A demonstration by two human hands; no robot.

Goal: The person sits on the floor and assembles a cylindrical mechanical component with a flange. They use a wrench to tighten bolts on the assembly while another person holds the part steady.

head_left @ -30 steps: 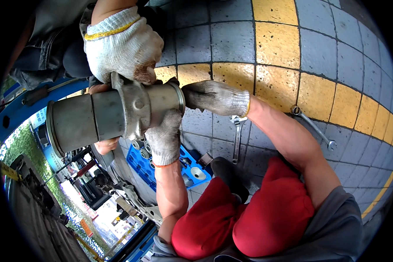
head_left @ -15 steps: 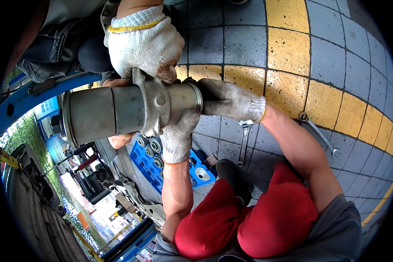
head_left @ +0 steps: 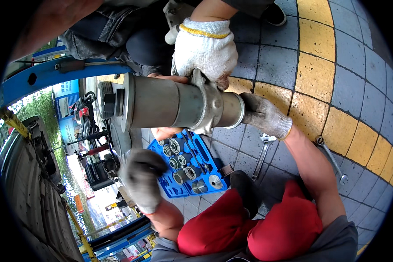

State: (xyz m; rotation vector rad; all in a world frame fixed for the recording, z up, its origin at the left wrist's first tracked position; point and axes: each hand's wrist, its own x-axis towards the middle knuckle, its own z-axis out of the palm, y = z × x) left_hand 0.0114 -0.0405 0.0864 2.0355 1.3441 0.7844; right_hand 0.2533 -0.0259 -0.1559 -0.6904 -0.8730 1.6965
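Note:
A large grey stack of metal press sleeves (head_left: 155, 102) lies sideways in front of me, passing through a cast metal part with lugs (head_left: 209, 105). A bolt head (head_left: 114, 102) sticks out at its left end. My right hand (head_left: 266, 114), in a dirty knit glove, grips the narrow right end of the stack. My left hand (head_left: 143, 177), gloved too, is off the metal, below its left part; motion smears its fingers. Across from me, a co-worker's white-gloved hand (head_left: 207, 54) rests on the cast part. The co-worker's bare fingers (head_left: 166, 132) support the sleeves from beneath.
On the floor below, an open blue case (head_left: 190, 185) holds several round sleeves and rings. An adjustable wrench (head_left: 263, 155) and a combination wrench (head_left: 332, 159) lie on the tiles to the right. A blue metal beam (head_left: 39, 79) crosses at left.
My left hand has let go of the sleeves and moved down and left. My right hand stays on the end. The whole view has shifted, with the assembly now further right.

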